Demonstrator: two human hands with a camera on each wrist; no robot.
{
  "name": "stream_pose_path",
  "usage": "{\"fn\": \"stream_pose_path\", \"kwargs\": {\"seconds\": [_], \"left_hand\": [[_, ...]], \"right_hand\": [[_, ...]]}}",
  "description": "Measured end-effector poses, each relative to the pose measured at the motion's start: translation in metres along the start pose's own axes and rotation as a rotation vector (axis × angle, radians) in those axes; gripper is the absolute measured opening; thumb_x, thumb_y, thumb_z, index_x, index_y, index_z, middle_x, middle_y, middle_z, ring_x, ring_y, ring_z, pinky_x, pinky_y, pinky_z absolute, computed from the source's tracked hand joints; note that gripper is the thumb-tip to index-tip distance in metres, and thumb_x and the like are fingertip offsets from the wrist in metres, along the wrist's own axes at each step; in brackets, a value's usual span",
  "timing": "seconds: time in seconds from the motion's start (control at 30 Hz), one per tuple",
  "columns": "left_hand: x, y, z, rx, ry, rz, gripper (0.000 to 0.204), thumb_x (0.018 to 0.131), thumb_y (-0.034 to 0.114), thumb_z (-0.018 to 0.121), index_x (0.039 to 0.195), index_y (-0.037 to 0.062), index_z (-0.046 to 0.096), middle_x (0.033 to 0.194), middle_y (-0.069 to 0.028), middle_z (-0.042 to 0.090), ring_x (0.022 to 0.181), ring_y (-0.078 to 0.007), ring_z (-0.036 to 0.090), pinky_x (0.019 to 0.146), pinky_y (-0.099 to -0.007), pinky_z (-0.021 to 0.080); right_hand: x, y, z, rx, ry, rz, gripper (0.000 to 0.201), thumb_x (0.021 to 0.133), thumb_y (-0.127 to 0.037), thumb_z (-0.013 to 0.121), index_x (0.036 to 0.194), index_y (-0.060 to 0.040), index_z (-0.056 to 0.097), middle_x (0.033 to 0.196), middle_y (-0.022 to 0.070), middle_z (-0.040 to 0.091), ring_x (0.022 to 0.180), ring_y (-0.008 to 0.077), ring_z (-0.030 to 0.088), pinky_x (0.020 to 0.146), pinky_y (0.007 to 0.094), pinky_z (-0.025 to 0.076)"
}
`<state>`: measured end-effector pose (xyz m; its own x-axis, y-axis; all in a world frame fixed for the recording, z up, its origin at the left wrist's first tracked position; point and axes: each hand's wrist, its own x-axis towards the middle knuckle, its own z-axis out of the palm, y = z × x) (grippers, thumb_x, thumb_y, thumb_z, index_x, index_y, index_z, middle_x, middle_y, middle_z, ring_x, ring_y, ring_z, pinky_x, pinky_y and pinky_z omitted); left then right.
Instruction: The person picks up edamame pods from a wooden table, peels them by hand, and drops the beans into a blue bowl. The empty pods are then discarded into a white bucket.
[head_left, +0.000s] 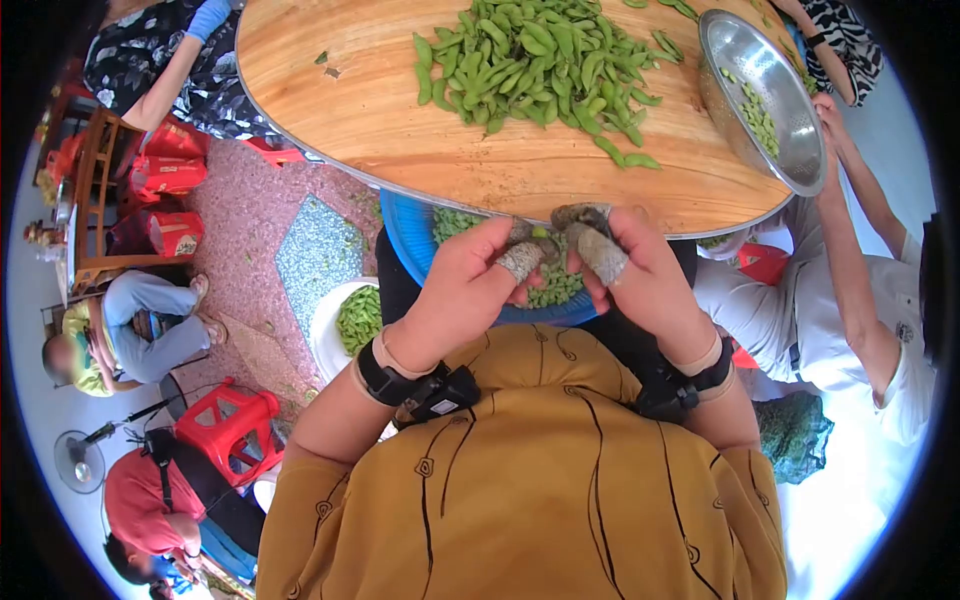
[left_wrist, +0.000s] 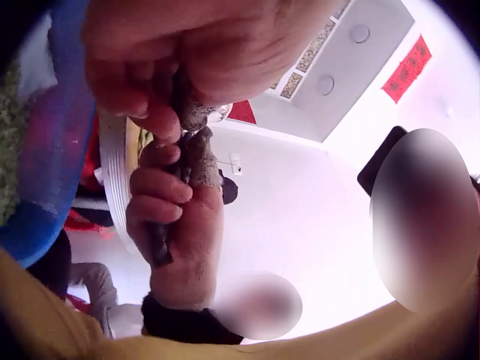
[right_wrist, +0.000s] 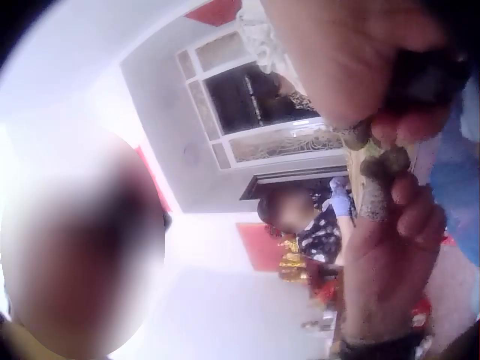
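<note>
Above a blue basin (head_left: 405, 235) holding loose green beans (head_left: 553, 290), both hands meet fingertip to fingertip. Worn grey tape wraps the thumbs and some fingers. The left hand (head_left: 465, 285) pinches a small green pod (head_left: 540, 233), most of it hidden by the fingers. The right hand (head_left: 645, 275) has its thumb and forefinger against the same spot, curled at the pod. In the left wrist view the right hand (left_wrist: 184, 240) is seen with fingers bent; in the right wrist view the left hand (right_wrist: 390, 262) has its fingers curled too.
A wooden table (head_left: 370, 120) bears a heap of green pods (head_left: 545, 70) and a steel colander (head_left: 715, 60). A white bowl of pods (head_left: 360, 320) stands left of the basin. Other people sit around; a red stool (head_left: 230, 425) is at lower left.
</note>
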<state>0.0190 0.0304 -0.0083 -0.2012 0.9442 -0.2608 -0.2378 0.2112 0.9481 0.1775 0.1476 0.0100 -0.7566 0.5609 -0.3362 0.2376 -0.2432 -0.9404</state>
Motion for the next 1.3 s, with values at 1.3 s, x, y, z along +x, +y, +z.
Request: {"fn": "stream_pose_path", "kwargs": {"seconds": [1.3], "left_hand": [[0.002, -0.015, -0.008, 0.343, -0.046, 0.283, 0.014, 0.091, 0.006, 0.054, 0.103, 0.0011, 0.058, 0.073, 0.0004, 0.056, 0.061, -0.005, 0.048, 0.054, -0.0203, 0.039]], "right_hand": [[-0.008, -0.013, 0.006, 0.179, -0.176, 0.208, 0.026, 0.092, -0.008, 0.048, 0.117, -0.0071, 0.057, 0.075, -0.0009, 0.056, 0.049, 0.003, 0.044, 0.041, 0.0185, 0.036]]}}
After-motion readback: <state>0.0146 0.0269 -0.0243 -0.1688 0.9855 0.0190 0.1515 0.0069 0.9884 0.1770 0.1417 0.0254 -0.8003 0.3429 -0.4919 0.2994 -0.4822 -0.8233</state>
